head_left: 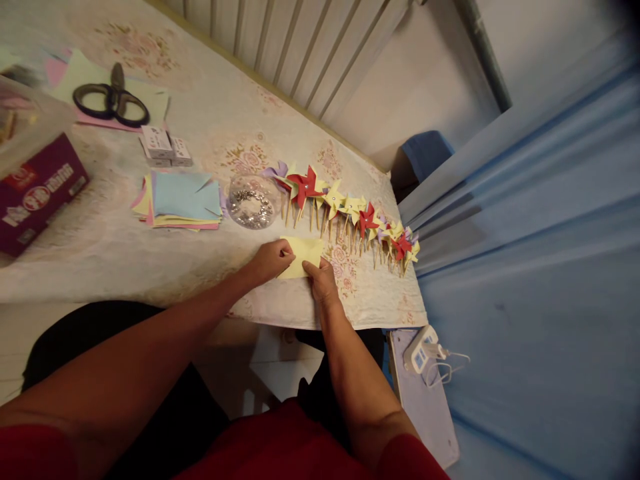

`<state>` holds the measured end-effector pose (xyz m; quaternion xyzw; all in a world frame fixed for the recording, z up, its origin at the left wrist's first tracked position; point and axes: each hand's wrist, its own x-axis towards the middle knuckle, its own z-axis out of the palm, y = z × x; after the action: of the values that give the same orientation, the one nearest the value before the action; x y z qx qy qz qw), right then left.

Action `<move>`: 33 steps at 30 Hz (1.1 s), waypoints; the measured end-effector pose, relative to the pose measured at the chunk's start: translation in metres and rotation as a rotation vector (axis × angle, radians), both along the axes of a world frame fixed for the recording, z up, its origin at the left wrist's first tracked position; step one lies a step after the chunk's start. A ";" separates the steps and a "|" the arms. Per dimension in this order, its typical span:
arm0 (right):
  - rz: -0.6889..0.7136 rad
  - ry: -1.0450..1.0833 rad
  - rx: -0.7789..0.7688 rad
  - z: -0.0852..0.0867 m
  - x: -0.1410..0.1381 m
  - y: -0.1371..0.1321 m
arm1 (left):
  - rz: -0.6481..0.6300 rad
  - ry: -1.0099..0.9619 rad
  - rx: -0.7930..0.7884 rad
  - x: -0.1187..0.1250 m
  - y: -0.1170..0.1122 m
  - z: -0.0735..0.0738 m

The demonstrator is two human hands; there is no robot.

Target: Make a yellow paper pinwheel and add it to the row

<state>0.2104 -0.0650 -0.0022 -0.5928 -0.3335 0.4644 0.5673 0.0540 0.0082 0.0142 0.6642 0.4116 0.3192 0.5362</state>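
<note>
A square sheet of yellow paper (306,251) is held just above the cloth near the table's front edge. At its left side, my left hand (273,261) is closed in a pinch on the paper; whether anything small sits between those fingertips is too fine to tell. My right hand (324,281) grips the lower right part, thumb on top and the other fingers hidden beneath. Just beyond the hands lies a clear round dish of shiny metal pins (253,203). Finished paper pinwheels (306,187) on wooden sticks lie in a row to the right.
A stack of coloured paper squares (183,195) lies left of the dish. Behind it are small white boxes (159,141) and black-handled scissors (116,101) on more paper. A purple box (43,193) stands far left. A power strip (421,350) rests on a low stand beside the blue curtain (525,267).
</note>
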 end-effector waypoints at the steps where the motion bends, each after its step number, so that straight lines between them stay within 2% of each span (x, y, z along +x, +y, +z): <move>1: 0.003 -0.002 0.001 0.000 0.000 0.000 | 0.007 0.001 -0.006 0.000 0.000 0.001; 10: 0.003 0.034 0.002 0.005 -0.003 0.000 | 0.027 0.016 -0.048 0.000 -0.004 0.005; 18: -0.011 0.057 -0.027 0.011 -0.006 0.003 | 0.038 0.013 -0.032 0.000 -0.005 0.003; 27: -0.027 0.053 -0.057 0.012 -0.007 0.007 | 0.054 0.076 -0.010 0.002 -0.007 0.003; 33: -0.054 0.019 -0.074 0.011 -0.008 0.009 | 0.063 0.038 -0.020 0.004 -0.006 -0.001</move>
<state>0.2024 -0.0564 0.0086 -0.6178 -0.2945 0.4664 0.5605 0.0579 0.0018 0.0136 0.6514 0.4457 0.3190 0.5246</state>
